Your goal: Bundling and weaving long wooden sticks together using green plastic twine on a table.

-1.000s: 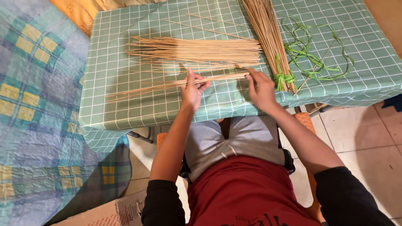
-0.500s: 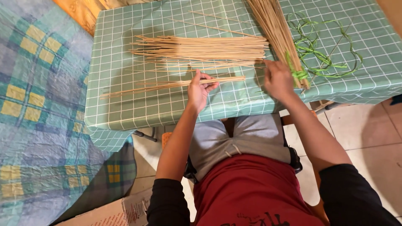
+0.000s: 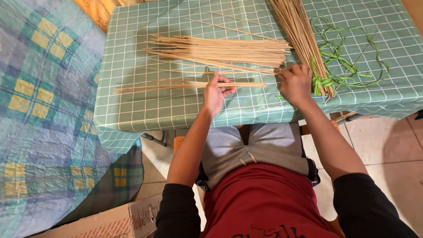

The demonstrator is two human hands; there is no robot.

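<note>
The right hand (image 3: 296, 83) is sliding back from the tied bundle (image 3: 304, 39) toward the loose stick pile (image 3: 220, 50), fingers now curled on the near ends of a few sticks. I'm watching the left hand (image 3: 216, 94) keep pinching the small thin-stick bunch (image 3: 176, 86) (lying flat on the green checked tablecloth (image 3: 132, 110)), barely shifted.

place: home room | cues: plaid bedspread (image 3: 39, 110) at left, checked tablecloth (image 3: 132, 101) at top, tiled floor (image 3: 387, 145) lower right, cardboard box (image 3: 110, 222) at bottom
</note>
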